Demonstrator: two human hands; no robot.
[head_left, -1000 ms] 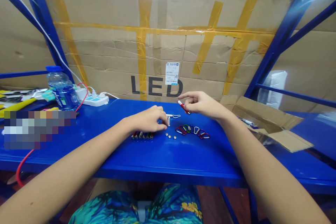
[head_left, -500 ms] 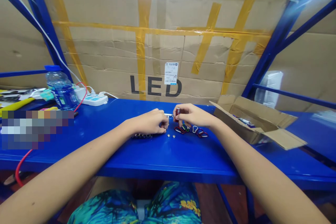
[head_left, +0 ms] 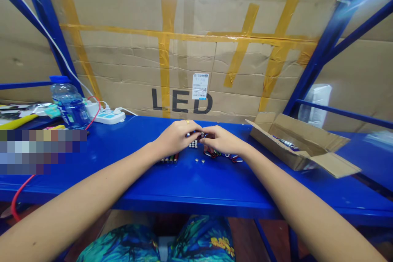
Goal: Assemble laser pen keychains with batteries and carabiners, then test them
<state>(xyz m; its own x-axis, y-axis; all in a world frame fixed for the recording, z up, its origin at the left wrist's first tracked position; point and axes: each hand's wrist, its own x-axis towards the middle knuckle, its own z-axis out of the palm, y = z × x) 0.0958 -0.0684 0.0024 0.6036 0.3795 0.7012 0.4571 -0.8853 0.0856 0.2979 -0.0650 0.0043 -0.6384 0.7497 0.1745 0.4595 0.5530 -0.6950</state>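
My right hand [head_left: 219, 138] is closed in a pinch around a small dark red tube [head_left: 202, 134], its silvery end showing between the fingertips. My left hand [head_left: 176, 137], with a gold ring, meets it there; thumb and fingers are pinched at the tube's end, and anything small between them is hidden. Under the hands lies a cluster of silver button cells [head_left: 193, 144]. Two loose silver discs [head_left: 199, 161] lie nearer to me. Several dark coloured tubes [head_left: 169, 158] form a row beneath my left wrist. Carabiners [head_left: 227, 156] in several colours lie under my right hand, partly covered.
An open cardboard box [head_left: 294, 147] with metallic items stands on the blue table [head_left: 196, 188] at right. At left are a water bottle [head_left: 70, 104], a white power strip [head_left: 110, 116] and a red cable [head_left: 16, 196]. A large cardboard sheet [head_left: 132, 61] walls the back.
My right hand has brought the red tube left and tilted over to my left hand. My left hand has lifted and turned toward it, uncovering the button cells and more of the tube row.
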